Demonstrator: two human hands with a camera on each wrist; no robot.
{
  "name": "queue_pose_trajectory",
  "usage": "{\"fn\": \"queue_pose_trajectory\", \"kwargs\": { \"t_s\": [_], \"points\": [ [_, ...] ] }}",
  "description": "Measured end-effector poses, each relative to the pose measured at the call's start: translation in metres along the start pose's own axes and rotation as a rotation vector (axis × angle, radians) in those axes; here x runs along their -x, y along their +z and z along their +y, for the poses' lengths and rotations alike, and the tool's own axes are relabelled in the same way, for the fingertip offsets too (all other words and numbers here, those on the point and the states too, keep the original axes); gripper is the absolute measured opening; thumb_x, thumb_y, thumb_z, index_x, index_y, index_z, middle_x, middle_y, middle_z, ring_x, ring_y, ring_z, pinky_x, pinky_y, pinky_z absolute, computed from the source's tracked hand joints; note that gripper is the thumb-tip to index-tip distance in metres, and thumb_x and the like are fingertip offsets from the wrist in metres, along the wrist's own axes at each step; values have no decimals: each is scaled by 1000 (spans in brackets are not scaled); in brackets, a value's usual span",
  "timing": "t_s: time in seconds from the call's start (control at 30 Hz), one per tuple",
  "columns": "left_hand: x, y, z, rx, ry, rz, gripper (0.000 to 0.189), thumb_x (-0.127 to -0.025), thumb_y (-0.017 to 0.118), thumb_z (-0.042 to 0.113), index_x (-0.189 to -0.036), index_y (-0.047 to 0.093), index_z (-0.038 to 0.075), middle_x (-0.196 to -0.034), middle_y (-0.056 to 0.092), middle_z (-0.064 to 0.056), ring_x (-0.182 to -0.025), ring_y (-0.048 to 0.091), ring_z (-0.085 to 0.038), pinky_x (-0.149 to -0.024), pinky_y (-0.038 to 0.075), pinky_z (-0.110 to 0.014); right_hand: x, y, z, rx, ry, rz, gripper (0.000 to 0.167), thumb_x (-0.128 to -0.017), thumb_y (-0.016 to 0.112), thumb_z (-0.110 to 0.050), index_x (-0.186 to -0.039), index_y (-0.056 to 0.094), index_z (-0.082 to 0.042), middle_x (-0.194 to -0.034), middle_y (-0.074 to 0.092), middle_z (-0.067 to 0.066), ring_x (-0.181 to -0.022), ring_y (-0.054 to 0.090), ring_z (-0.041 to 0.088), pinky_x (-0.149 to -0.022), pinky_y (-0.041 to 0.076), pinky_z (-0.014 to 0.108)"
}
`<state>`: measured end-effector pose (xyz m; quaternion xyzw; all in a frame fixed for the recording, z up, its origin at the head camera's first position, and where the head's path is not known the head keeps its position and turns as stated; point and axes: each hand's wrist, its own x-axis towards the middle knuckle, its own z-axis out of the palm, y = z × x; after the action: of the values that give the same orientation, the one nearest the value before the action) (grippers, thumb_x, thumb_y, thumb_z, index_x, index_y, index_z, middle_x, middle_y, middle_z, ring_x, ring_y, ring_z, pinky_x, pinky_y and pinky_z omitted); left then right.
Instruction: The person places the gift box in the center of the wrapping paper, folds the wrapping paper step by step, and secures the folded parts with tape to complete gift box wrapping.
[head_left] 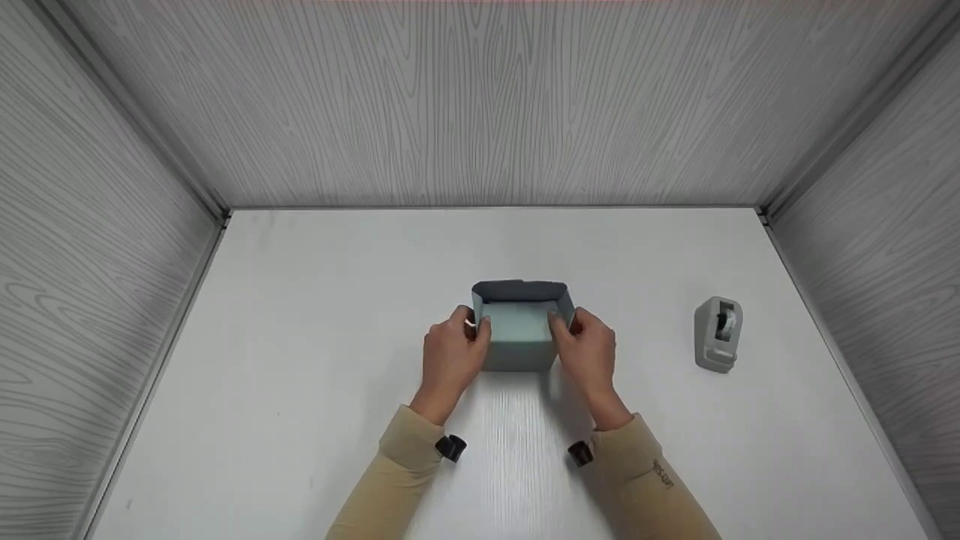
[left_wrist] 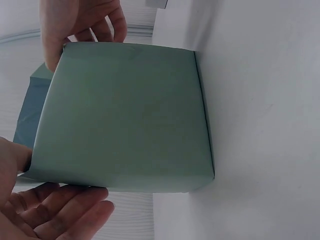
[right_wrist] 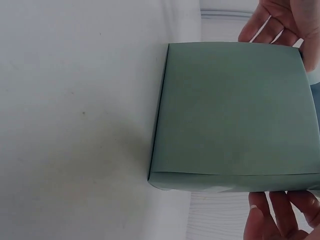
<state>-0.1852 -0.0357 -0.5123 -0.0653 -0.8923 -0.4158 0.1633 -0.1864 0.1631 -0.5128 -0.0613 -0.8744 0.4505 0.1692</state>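
Box [head_left: 517, 355] btwn hands [head_left: 452, 354] [head_left: 589, 354] — tape dispenser [head_left: 710, 345] clear only in head cam.

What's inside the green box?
In the box, you can see its grey-blue back wall and a pale green panel. Whatever is under that panel is covered, so I can't tell.

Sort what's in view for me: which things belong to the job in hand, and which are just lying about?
In the job:
Green box, open, held at its sides
Left hand and right hand, one gripping each side

Lying about, as far as I can tell:
Tape dispenser, untouched on the white table, right of the box
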Motion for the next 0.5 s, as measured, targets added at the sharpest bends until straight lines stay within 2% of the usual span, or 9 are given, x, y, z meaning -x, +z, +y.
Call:
{"fn": "queue_pose_trajectory", "kwargs": {
  "t_s": [0.23, 0.5],
  "points": [
    [-5, 2, 2, -57, 10, 23, 21, -94, 61, 19, -76, 61, 9, -59, 62, 0, -48, 54, -10, -47, 44, -30, -5, -4, -7, 92, 43, -37, 42, -93, 64, -27, -58, 44, -13, -54, 41, -2, -50, 39, 16, -46, 29, 31],
    [-15, 2, 7, -141, -19, 4, 25, -93, 62, 17, -70, 61, 8, -56, 59, -1, -46, 49, -11, -44, 39, -29, -10, -4, -12, 172, 59, -63, 39, -93, 63, -27, -61, 48, -12, -55, 45, -2, -50, 41, 16, -47, 30, 31]
  ]
}}
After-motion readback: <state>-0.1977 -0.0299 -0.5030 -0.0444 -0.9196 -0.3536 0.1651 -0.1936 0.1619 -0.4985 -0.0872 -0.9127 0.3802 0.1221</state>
